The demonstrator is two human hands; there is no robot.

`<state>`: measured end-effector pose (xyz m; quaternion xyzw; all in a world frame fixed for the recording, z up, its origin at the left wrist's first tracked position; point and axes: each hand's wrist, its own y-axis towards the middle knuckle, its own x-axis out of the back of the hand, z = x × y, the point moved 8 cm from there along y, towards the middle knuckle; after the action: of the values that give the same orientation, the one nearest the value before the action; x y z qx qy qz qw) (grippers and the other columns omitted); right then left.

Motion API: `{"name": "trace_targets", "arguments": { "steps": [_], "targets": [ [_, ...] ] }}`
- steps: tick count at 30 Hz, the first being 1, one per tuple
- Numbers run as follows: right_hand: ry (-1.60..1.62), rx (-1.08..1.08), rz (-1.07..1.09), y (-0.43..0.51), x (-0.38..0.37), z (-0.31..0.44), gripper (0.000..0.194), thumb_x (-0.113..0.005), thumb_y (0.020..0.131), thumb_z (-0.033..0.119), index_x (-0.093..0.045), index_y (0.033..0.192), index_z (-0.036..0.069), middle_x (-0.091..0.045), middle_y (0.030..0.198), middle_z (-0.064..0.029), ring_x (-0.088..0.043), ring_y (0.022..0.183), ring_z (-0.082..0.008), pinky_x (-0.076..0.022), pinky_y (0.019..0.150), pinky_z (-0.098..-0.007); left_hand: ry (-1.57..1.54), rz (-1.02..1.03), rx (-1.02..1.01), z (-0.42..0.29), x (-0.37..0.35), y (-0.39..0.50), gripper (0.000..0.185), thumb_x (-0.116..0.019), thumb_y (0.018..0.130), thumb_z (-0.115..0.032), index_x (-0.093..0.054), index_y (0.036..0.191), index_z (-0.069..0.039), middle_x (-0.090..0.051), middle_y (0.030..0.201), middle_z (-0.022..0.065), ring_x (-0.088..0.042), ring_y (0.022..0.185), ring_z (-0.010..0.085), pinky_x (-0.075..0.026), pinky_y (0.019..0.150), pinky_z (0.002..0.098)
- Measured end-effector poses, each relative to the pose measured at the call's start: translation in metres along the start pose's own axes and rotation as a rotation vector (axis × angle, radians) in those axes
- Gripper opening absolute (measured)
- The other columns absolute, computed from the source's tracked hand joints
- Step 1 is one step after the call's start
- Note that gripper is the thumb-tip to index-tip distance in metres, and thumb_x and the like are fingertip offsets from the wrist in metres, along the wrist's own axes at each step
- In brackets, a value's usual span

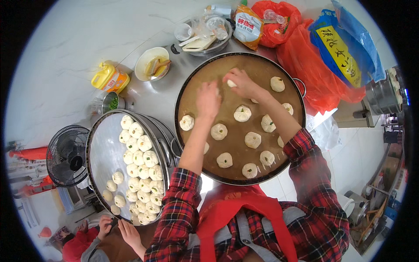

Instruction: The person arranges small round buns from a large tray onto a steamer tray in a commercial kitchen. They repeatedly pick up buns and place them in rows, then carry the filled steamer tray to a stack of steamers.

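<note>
Over the large round pan (234, 147), which holds several pleated dough buns spaced apart, both of my hands reach toward the far side. My right hand (240, 83) has its fingers closed on a small white dough bun (231, 83). My left hand (208, 100) is beside it, blurred, with a bit of pale dough at its fingertips; whether it grips that dough is unclear. A bun with a green bit on top (242, 113) lies nearer to me. At the left, a round metal tray (104, 140) holds many buns packed in rows, with several set apart.
Behind the pan stand a bowl with a brush (139, 65), a basin of plastic containers (226, 37) and a flour bag (247, 28). Red plastic bags (304, 65) lie at the right. A yellow jug (109, 78) and a fan (67, 155) are left. Another person's hands (129, 232) are near the tray.
</note>
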<state>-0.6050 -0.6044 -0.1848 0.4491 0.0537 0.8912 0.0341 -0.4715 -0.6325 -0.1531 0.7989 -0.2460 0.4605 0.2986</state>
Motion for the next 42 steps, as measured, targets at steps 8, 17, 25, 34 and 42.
{"name": "trace_targets", "arguments": {
  "steps": [8, 17, 25, 34, 42],
  "targets": [
    [-0.281, 0.172, 0.188, 0.055, -0.024, 0.068, 0.063, -0.069, 0.073, 0.011, -0.047, 0.131, 0.013, -0.048, 0.126, -0.0170, -0.041, 0.123, -0.0380, -0.0400, 0.098, -0.0464, 0.115, -0.055, 0.190, 0.046, 0.021, -0.053, 0.068, -0.074, 0.072, -0.030, -0.047, 0.129, -0.004, -0.047, 0.127, 0.0200, -0.043, 0.117, 0.0411, -0.041, 0.096, 0.0478],
    [-0.120, 0.837, 0.710, 0.148, -0.164, 0.410, 0.069, -0.065, 0.068, -0.004, -0.046, 0.131, 0.016, -0.044, 0.130, -0.0133, -0.049, 0.117, -0.0340, -0.0438, 0.096, -0.0392, -0.216, -0.174, 0.204, 0.052, 0.164, -0.188, 0.047, -0.069, 0.077, -0.017, -0.054, 0.120, -0.003, -0.047, 0.124, 0.0201, -0.041, 0.117, 0.0404, -0.038, 0.098, 0.0472],
    [-0.742, 0.823, 1.011, 0.147, -0.237, 0.412, 0.064, -0.065, 0.068, -0.002, -0.051, 0.126, 0.021, -0.056, 0.115, -0.0107, -0.056, 0.110, -0.0318, -0.0483, 0.086, -0.0441, -0.305, -0.278, 0.287, 0.118, 0.263, -0.238, 0.038, -0.065, 0.081, -0.012, -0.057, 0.117, -0.004, -0.054, 0.121, 0.0154, -0.049, 0.114, 0.0341, -0.039, 0.098, 0.0405],
    [-0.303, 0.836, 0.946, 0.155, -0.210, 0.410, 0.050, -0.069, 0.067, 0.004, -0.050, 0.112, 0.015, -0.052, 0.110, -0.0133, -0.049, 0.107, -0.0322, -0.0392, 0.091, -0.0444, -0.588, -0.309, 0.489, 0.158, 0.272, -0.266, 0.034, -0.061, 0.088, -0.013, -0.057, 0.120, -0.005, -0.059, 0.118, 0.0080, -0.056, 0.109, 0.0219, -0.044, 0.091, 0.0325],
    [-0.624, 0.926, 0.860, 0.140, -0.219, 0.420, 0.064, -0.066, 0.068, 0.004, -0.050, 0.126, 0.025, -0.052, 0.117, -0.0123, -0.052, 0.107, -0.0328, -0.0408, 0.094, -0.0430, -1.283, -0.532, 0.746, 0.198, 0.256, -0.276, 0.029, -0.052, 0.096, -0.019, -0.057, 0.121, -0.004, -0.062, 0.112, 0.0060, -0.057, 0.106, 0.0145, -0.045, 0.091, 0.0308]
  ]
}}
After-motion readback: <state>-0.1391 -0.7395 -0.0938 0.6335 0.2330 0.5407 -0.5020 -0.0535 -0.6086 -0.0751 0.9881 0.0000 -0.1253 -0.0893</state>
